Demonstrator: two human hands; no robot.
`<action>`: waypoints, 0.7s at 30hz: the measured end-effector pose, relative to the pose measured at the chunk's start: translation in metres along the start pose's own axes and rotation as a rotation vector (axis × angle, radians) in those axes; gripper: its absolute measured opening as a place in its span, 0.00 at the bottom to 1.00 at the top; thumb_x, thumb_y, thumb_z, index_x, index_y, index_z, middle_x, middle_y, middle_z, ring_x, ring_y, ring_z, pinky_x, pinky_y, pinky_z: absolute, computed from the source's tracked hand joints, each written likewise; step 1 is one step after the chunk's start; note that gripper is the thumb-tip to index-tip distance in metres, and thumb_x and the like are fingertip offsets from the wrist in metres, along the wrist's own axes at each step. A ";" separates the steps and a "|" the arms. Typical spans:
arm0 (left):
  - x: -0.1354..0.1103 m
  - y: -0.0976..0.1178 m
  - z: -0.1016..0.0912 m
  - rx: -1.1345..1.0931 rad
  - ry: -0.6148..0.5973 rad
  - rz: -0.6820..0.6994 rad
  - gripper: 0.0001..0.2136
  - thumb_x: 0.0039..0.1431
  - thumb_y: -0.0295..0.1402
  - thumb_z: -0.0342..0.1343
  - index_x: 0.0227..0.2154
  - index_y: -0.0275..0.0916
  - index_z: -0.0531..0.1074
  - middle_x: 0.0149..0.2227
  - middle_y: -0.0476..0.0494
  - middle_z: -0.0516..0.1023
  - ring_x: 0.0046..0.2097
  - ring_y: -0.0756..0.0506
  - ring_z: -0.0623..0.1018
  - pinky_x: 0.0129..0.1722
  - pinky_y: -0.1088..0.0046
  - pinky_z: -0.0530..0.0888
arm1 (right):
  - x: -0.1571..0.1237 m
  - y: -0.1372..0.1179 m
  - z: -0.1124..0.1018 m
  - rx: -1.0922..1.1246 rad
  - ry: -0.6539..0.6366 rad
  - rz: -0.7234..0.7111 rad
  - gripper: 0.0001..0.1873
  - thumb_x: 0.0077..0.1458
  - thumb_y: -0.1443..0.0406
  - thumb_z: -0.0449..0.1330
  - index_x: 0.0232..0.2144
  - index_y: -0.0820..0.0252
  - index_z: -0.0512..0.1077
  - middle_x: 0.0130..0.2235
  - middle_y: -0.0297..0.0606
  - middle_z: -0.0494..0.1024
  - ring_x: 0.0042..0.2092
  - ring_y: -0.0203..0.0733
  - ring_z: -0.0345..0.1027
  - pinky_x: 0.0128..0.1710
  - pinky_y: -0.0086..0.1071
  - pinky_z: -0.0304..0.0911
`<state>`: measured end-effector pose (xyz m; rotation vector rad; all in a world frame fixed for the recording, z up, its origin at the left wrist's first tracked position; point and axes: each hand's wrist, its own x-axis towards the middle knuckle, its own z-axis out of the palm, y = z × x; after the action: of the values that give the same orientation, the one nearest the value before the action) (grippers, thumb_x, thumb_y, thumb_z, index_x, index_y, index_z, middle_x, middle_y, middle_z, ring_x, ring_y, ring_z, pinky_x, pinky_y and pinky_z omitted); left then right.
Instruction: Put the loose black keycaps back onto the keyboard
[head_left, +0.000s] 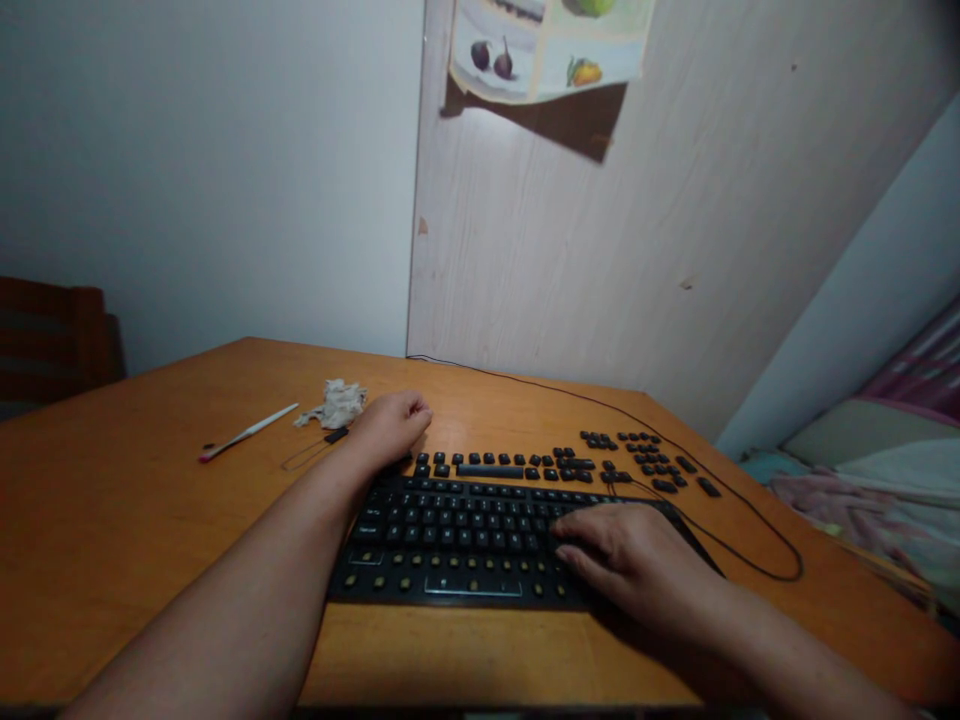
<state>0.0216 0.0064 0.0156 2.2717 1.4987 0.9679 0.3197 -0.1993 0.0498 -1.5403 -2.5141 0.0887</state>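
A black keyboard [465,598] lies on the table in front of me, its lower two rows bare of keycaps and several upper rows still capped. Thumb and fingertips of my right hand [637,555] close around a keycap at the right of the letter rows, partly covered by the fingers. My left hand [394,425] is curled at the keyboard's far left corner, fingers pressed together; whatever they hold is hidden. Beyond the keyboard, loose black keycaps [517,460] stand in rows, with a long space bar [490,471] among them.
Left of my left hand are a crumpled pale cloth [341,403], a wire-loop tool with a black handle [336,436] and a white toothbrush [262,424]. More keycaps [652,460] sit at the right. A black cable [780,577] loops over the wooden table [150,490].
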 end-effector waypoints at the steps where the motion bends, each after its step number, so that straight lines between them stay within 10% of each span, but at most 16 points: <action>1: 0.000 0.001 0.000 0.003 -0.001 -0.004 0.13 0.56 0.41 0.50 0.31 0.39 0.75 0.31 0.44 0.79 0.34 0.44 0.75 0.31 0.72 0.65 | -0.001 -0.003 0.002 -0.010 0.004 -0.003 0.11 0.62 0.63 0.55 0.43 0.53 0.76 0.39 0.35 0.81 0.39 0.40 0.73 0.41 0.32 0.63; 21: -0.001 0.003 -0.001 -0.006 0.001 -0.020 0.11 0.56 0.39 0.51 0.31 0.40 0.75 0.32 0.43 0.79 0.35 0.44 0.75 0.33 0.72 0.66 | 0.001 -0.013 0.010 -0.103 0.045 0.009 0.09 0.61 0.66 0.54 0.37 0.54 0.76 0.33 0.35 0.79 0.35 0.40 0.72 0.35 0.31 0.60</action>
<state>0.0227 0.0041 0.0172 2.2484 1.5137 0.9673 0.3057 -0.2037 0.0420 -1.5730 -2.5126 -0.0744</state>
